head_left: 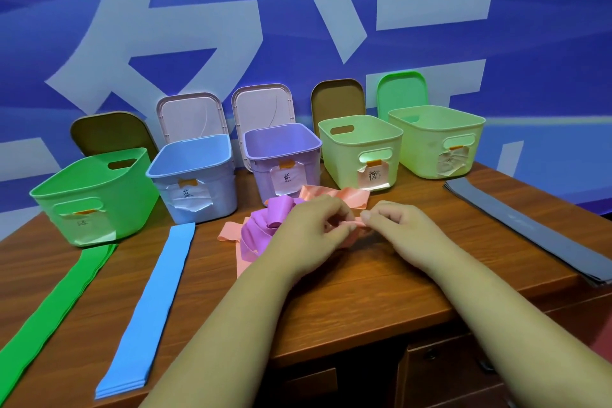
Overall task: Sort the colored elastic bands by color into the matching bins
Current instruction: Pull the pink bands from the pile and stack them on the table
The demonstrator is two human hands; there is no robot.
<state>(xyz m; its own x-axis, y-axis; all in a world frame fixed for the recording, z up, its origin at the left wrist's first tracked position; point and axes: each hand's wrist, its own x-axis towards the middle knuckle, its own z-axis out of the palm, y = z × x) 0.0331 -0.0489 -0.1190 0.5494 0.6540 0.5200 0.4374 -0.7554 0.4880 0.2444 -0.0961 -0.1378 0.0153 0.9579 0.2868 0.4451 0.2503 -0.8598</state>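
Our left hand [311, 232] and right hand [397, 228] pinch a pink band [349, 224] with curled fingers; a purple band [261, 228] lies just left of them.

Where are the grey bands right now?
In the head view, the grey bands lie flat on the right side of the table, running from the rightmost pale green bin toward the near edge, apart from the right hand.
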